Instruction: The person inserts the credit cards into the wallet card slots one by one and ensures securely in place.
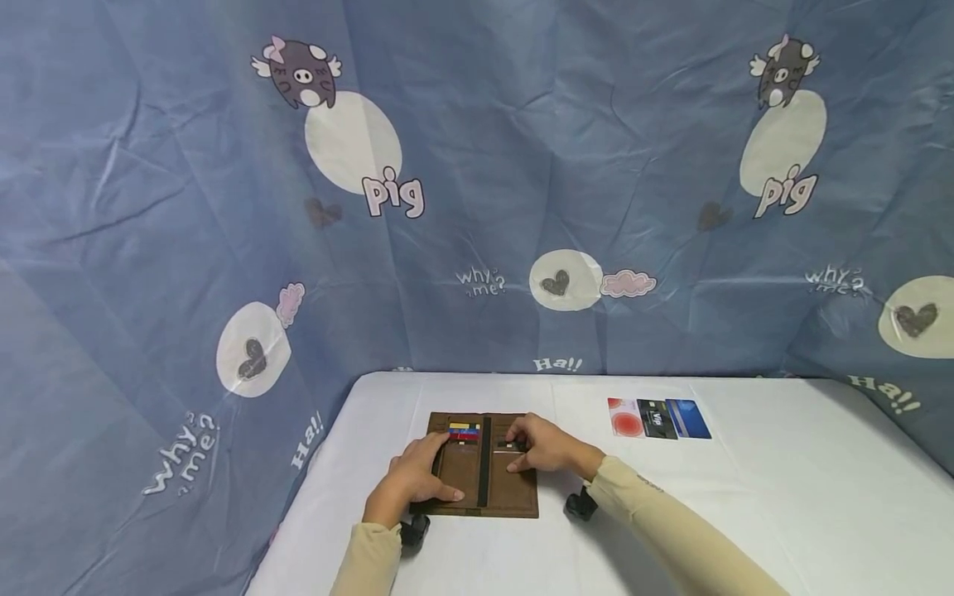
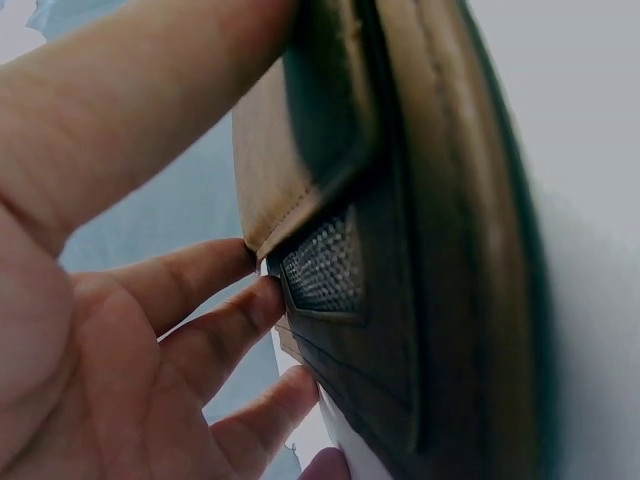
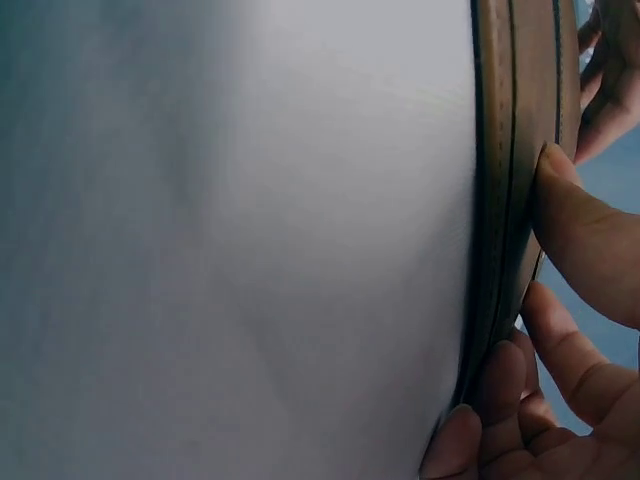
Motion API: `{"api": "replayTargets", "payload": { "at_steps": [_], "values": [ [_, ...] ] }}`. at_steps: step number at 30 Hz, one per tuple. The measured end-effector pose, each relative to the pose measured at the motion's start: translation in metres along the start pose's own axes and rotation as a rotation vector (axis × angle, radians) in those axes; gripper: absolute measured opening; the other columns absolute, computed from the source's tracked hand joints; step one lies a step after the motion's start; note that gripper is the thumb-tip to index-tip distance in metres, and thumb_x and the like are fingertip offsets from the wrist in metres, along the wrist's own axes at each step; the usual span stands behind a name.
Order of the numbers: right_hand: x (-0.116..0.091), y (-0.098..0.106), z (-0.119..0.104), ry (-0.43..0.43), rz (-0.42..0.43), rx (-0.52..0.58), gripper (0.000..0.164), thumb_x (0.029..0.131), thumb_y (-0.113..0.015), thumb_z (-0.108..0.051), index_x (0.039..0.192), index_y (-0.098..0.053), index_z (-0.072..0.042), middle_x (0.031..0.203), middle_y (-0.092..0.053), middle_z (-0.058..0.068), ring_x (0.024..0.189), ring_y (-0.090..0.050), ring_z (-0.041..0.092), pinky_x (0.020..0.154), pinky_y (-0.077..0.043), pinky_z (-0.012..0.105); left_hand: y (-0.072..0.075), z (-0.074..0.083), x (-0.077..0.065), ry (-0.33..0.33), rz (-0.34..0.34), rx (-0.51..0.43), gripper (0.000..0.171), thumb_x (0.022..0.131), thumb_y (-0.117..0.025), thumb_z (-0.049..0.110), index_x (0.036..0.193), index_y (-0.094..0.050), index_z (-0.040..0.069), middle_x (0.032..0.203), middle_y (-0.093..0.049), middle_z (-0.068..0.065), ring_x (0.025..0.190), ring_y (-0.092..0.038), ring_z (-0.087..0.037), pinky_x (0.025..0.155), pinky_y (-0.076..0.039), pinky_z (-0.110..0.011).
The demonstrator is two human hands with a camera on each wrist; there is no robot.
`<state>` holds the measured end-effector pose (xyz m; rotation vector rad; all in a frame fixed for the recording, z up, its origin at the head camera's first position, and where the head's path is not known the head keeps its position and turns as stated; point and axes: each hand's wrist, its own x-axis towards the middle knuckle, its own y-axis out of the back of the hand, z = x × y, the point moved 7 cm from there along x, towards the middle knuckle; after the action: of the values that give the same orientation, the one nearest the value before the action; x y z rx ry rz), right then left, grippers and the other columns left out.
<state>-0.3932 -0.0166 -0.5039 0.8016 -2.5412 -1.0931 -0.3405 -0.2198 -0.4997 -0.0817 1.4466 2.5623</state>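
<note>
A brown bifold wallet [image 1: 514, 490] lies spread open on the white table, a black strap [image 1: 484, 463] running down its middle. My left hand [image 1: 413, 473] rests on the left half, thumb and fingers spread over its panel. Near those fingertips a yellow, blue and red card [image 1: 464, 431] sits in an upper slot. On the right half my right hand [image 1: 547, 445] touches the leather, thumb and index finger apart on either side of a dark card [image 1: 510, 445] at a slot. In the right wrist view my thumb [image 3: 585, 235] presses the wallet; the dark card cannot be made out there.
To the right of the wallet lie a red and white card [image 1: 626, 418], a black VIP card [image 1: 657, 419] and a blue card [image 1: 689, 419], side by side. A blue printed curtain [image 1: 477, 207] hangs behind the table [image 1: 745, 497]. Black wrist devices sit under both wrists.
</note>
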Motion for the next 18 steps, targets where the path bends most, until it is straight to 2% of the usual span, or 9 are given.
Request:
{"api": "replayTargets", "payload": {
  "at_steps": [9, 18],
  "values": [
    [0.0022, 0.0022, 0.0005, 0.001, -0.004, 0.012, 0.040, 0.072, -0.089, -0.016, 0.101, -0.065, -0.003, 0.098, -0.055, 0.006, 0.088, -0.053, 0.016, 0.077, -0.046, 0.029, 0.0027, 0.0014, 0.0001, 0.004, -0.010, 0.006, 0.102, 0.064, -0.093, 0.033, 0.149, -0.042, 0.009, 0.155, -0.039, -0.016, 0.143, -0.033, -0.041, 0.110, -0.029, -0.065],
    [0.0019, 0.0039, 0.0035, 0.022, -0.023, 0.069, 0.041, 0.075, -0.086, -0.018, 0.106, -0.066, -0.002, 0.096, -0.064, 0.006, 0.087, -0.057, 0.016, 0.077, -0.048, 0.029, -0.0001, -0.0008, -0.0008, -0.006, -0.009, -0.001, 0.101, 0.065, -0.093, 0.033, 0.148, -0.042, 0.008, 0.154, -0.040, -0.016, 0.142, -0.034, -0.041, 0.109, -0.030, -0.066]
  ]
}}
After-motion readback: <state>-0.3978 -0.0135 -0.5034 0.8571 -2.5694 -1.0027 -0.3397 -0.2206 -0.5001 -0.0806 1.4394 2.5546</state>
